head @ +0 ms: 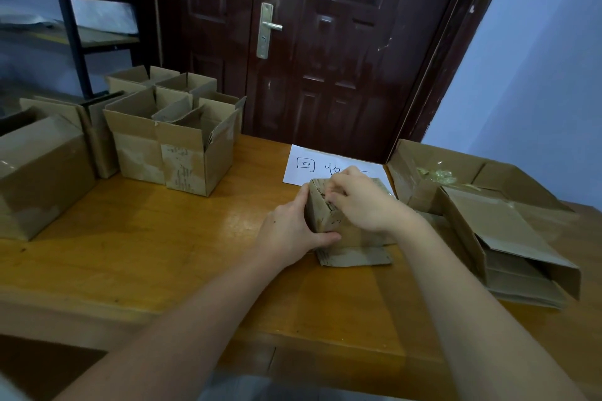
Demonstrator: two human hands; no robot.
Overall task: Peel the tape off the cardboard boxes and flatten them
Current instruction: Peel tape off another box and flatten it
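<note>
Pinching at the top seam of the small cardboard box with the curled fingertips of the right hand, apparently picking at a tape edge; the tape itself too faint to make out. Gripping the box's left wall with the left hand, fingers wrapped behind, thumb pressed along the lower front. Sitting mid-table on the wooden table, box touching a handwritten paper sign. Probably best: peeling low and slow along the seam, bracing firmly against tearing. Waiting at left, more taped boxes; lying at right, flattened boxes.
</note>
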